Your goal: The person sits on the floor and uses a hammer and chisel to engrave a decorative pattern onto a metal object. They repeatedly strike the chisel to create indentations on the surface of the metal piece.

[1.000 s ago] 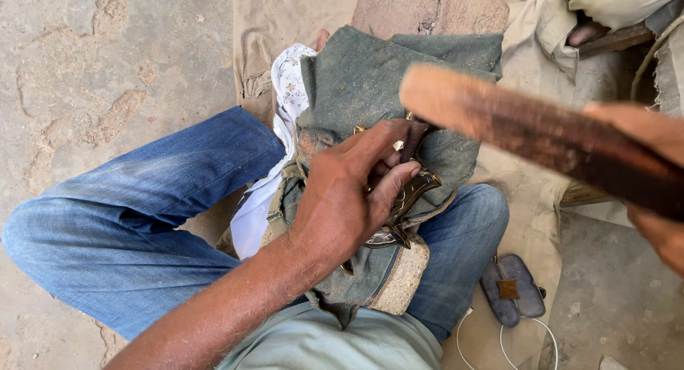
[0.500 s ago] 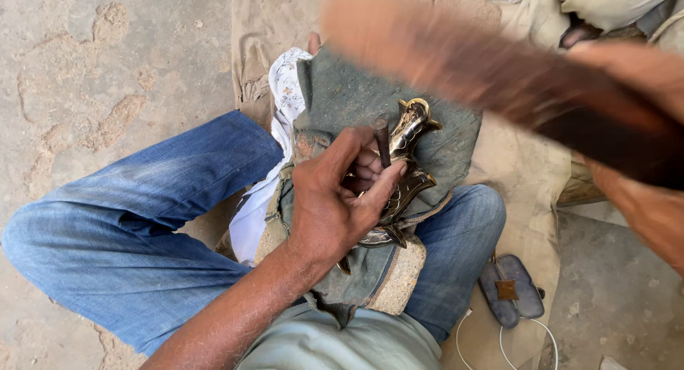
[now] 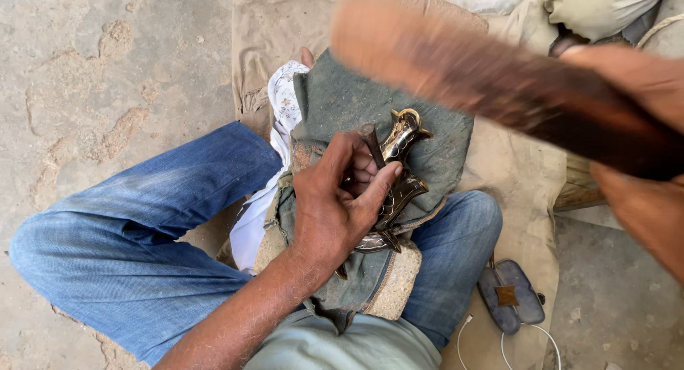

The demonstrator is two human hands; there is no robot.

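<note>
The fingers of the left hand are curled shut around a thin dark metal punch, which is held upright with its tip pressed against a curved brass-and-dark metal ornament. The right hand is closed around the handle end of a long brown wooden mallet, which is raised over the work and blurred by its swing. A grey-green padded cloth is spread over the lap, between the blue jeans legs, and the ornament is carried at its middle, toward the right edge. A beige cloth mat is laid on the stone floor; a dark glasses case is seen at its lower edge. The step in hand is judged to be chasing the ornament; a square blow on the punch head is called for next, with the punch kept steady.
</note>
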